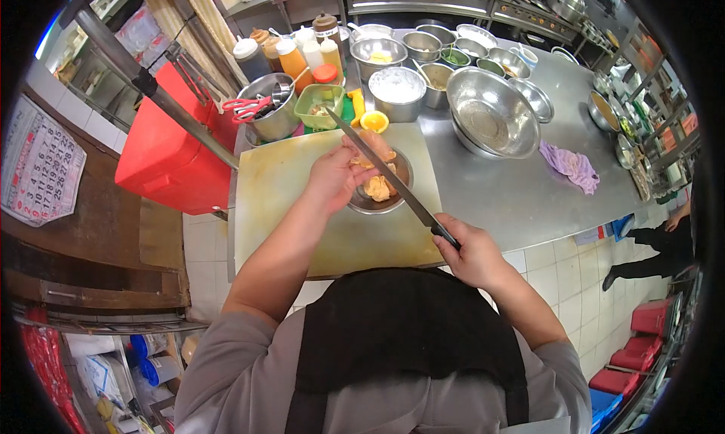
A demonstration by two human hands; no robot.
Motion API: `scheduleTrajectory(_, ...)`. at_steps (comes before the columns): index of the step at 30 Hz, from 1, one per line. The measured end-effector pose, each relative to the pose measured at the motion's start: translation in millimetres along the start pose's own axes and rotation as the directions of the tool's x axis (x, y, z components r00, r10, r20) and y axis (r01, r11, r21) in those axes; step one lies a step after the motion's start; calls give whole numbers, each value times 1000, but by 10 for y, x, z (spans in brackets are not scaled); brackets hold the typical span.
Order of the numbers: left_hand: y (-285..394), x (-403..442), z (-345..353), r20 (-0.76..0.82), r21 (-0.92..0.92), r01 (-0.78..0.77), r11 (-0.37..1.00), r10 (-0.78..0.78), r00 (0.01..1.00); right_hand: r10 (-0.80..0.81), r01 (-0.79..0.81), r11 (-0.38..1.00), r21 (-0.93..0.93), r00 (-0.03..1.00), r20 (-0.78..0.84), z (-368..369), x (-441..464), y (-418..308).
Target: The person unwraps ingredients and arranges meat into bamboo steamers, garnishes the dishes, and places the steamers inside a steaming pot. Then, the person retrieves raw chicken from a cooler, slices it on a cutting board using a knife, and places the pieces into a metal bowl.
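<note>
My right hand (472, 250) is closed around the black handle of a long kitchen knife (408, 195). Its blade points up and to the left, crossing above a small metal bowl (406, 176). On the left side of the blade, my left hand (331, 179) grips a piece of raw chicken (375, 144) over the bowl, and the blade hides part of it. Whether the edge touches the meat, I cannot tell. More raw chicken pieces (379, 189) lie inside the bowl, which stands on a yellowed cutting board (283, 200).
Behind the board are a green container (308, 102), sauce bottles (291, 59) and a utensil pot (285, 121) with red-handled scissors. Several metal bowls, including a large tilted one (495, 117), fill the right rear. A purple cloth (570, 167) lies farther right. Another person's leg (642, 264) shows at the right.
</note>
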State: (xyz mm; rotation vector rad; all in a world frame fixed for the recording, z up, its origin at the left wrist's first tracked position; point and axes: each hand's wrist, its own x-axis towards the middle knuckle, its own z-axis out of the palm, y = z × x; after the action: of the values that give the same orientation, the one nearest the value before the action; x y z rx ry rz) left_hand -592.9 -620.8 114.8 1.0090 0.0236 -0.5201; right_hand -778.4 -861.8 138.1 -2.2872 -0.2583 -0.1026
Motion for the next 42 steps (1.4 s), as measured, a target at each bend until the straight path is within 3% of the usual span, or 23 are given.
scheduleTrajectory(3, -22, -36, 38, -66, 32, -10, 999, 12, 998, -60, 55, 988, -144, 998, -35, 54, -1, -28)
scheduleTrajectory(6, 21, -99, 106, -144, 46, -44, 998, 50, 988, -84, 75, 986, -148, 995, -54, 87, -16, -60)
scheduleTrajectory(15, -33, -260, 237, -109, 173, -31, 984, 50, 993, -97, 87, 988, -131, 993, -74, 175, 111, -64)
scheduleTrajectory(18, -99, -214, 133, -128, 181, 21, 983, 2, 992, -68, 65, 995, -69, 997, -47, 205, 197, -52)
scheduleTrajectory(21, 89, -116, 38, -218, 312, 38, 949, 33, 975, -1, 8, 986, 168, 999, -47, 160, 197, -74)
scheduleTrajectory(26, 432, 7, -103, -212, 444, 73, 893, 25, 977, 179, -155, 964, 217, 979, -94, -117, 99, -55)
scheduleTrajectory(29, 434, 89, -24, -149, 632, 83, 770, 17, 989, 239, -213, 952, 221, 966, -96, -164, 20, 0)
scheduleTrajectory(31, 391, 93, -42, -5, 941, -71, 331, 223, 975, 251, -230, 953, 199, 964, -89, -198, -36, -13)
scheduleTrajectory(32, 384, 106, -32, 106, 990, -127, 57, 290, 951, 260, -242, 950, 196, 963, -70, -209, -63, -3)
scheduleTrajectory(35, 182, -87, 223, 188, 860, -220, -461, -115, 975, 277, -264, 943, 205, 960, -38, -209, -123, 4)
scheduleTrajectory(38, -37, -139, 411, 152, 843, -113, -526, 32, 988, 224, -205, 955, 215, 972, -66, -169, -140, 19)
scheduleTrajectory(40, -270, 36, 197, 173, 852, -99, -514, 98, 980, 131, -105, 978, 181, 982, -137, -98, -181, 102)
scheduleTrajectory(42, -331, 85, 142, 168, 876, -100, -472, 105, 980, 154, -132, 974, 183, 982, -111, -141, -200, 72)
